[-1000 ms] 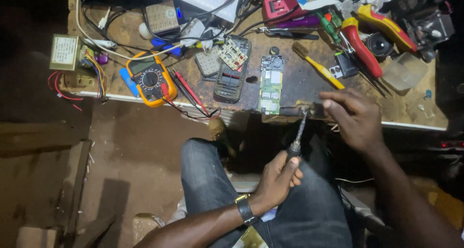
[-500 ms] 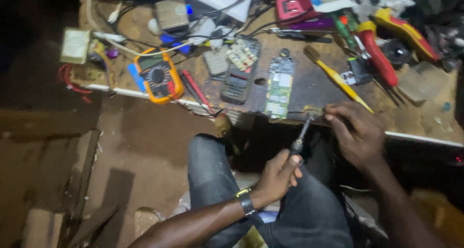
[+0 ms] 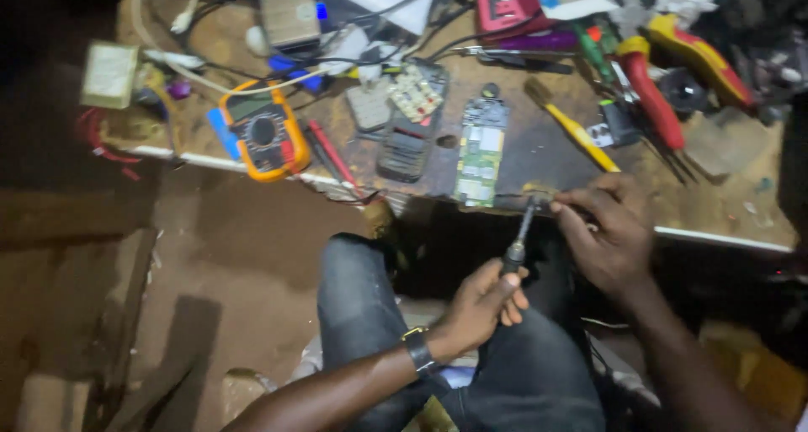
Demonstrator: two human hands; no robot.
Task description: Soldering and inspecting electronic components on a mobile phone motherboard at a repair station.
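"What boxes lie at the top of the frame?"

"A red flat box sits at the upper middle. A pale square box lies at the upper left."

"Where is the thin dark screwdriver?"

"Just right of the middle, at the table edge. It stands almost up and down, tip up, leaning right."

"Who holds it?"

"The left hand is wrapped tight around its handle. The right hand pinches something small by the tip; what it is cannot be told."

"What is near?"

"A green circuit board, just left of the tip."
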